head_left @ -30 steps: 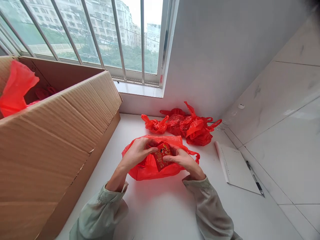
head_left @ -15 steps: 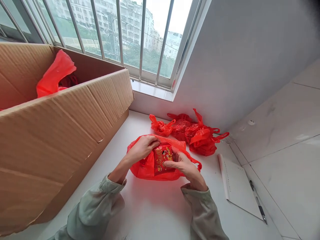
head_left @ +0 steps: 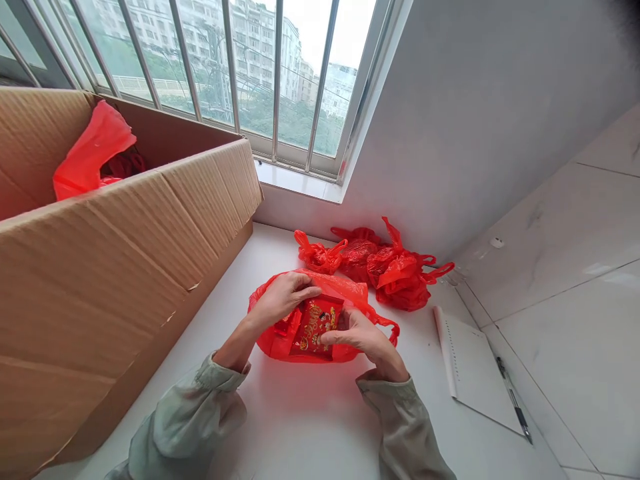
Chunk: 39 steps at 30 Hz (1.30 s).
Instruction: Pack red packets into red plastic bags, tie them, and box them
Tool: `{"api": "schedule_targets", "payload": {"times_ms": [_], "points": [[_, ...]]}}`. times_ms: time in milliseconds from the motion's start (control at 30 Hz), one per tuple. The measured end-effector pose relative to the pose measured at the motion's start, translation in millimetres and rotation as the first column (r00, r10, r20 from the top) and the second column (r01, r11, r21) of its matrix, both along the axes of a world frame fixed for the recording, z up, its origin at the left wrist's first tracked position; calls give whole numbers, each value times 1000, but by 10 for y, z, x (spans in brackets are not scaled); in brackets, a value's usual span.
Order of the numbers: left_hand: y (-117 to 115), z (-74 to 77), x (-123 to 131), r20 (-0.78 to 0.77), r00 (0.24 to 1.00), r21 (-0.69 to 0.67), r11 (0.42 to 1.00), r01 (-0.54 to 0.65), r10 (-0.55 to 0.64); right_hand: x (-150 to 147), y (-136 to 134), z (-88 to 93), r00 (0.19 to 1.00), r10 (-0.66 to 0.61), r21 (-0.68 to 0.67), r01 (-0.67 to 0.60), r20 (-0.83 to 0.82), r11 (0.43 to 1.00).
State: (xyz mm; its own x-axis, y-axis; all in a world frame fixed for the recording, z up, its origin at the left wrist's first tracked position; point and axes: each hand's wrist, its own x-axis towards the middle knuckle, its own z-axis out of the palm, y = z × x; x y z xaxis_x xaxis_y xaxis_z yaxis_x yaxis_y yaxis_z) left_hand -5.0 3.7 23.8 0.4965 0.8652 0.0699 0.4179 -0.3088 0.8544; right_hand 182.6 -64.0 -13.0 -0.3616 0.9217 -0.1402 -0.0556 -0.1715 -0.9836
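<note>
A red plastic bag [head_left: 350, 288] lies open on the white tabletop. In its mouth is a red printed snack packet [head_left: 316, 325] with gold lettering and small cartoon figures, tilted a little. To its left, another shiny red piece [head_left: 289, 325] shows partly, its kind unclear. My left hand [head_left: 285, 295] is closed at the bag's upper left rim, fingers bent, thumb along the top of the packet. With its thumb over the packet's right part and its fingers behind the right edge, my right hand [head_left: 364, 335] grips the packet; those fingertips are partly hidden.
Several knotted red plastic bags [head_left: 385, 263] sit against the wall behind. A large cardboard box [head_left: 150, 240] with red plastic inside stands at left. A notepad [head_left: 480, 373] and a pen [head_left: 515, 401] lie at right. A barred window [head_left: 280, 87] is beyond.
The snack packet has tilted and shifted slightly left and down within the bag, with my right hand moving along. The red piece on its left shows more. The whole view has shifted slightly.
</note>
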Motion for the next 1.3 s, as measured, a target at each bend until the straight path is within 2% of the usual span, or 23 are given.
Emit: {"api": "schedule_targets", "payload": {"times_ms": [100,167,267,367,500,600,700,867,1133,1200,1300], "points": [[-3,-18,1,-13,994,-60,992,107,-108,31,10,-27,987,-158,-10,159,35,987],[-15,-36,21,-11,989,-82,986,144,-145,51,16,-50,985,-168,-33,169,45,985],[-27,-58,54,28,993,-86,989,119,-117,67,28,-63,991,-132,-31,132,9,991],[-14,-60,44,77,987,-74,986,148,-142,80,49,-48,972,-237,-9,237,-13,972],[5,-45,-3,28,979,-57,977,205,-204,112,75,-32,924,-381,-15,380,-31,925],[-9,-42,3,-52,983,-30,985,173,-174,122,83,-44,925,-379,-20,379,-26,925],[-42,-40,43,-106,974,-14,980,197,-198,111,91,-71,912,-408,18,409,-25,912],[-64,-38,77,-118,960,-23,968,252,-252,97,112,-128,885,-463,44,465,-49,884],[-26,-34,17,-94,961,-49,965,256,-260,50,142,-157,814,-562,-32,564,-145,825],[-17,-39,12,-48,974,-47,974,221,-223,40,128,-121,829,-539,-22,542,-151,840],[-13,-57,22,42,991,-20,991,131,-130,26,98,-57,884,-447,-4,450,-137,893]]}}
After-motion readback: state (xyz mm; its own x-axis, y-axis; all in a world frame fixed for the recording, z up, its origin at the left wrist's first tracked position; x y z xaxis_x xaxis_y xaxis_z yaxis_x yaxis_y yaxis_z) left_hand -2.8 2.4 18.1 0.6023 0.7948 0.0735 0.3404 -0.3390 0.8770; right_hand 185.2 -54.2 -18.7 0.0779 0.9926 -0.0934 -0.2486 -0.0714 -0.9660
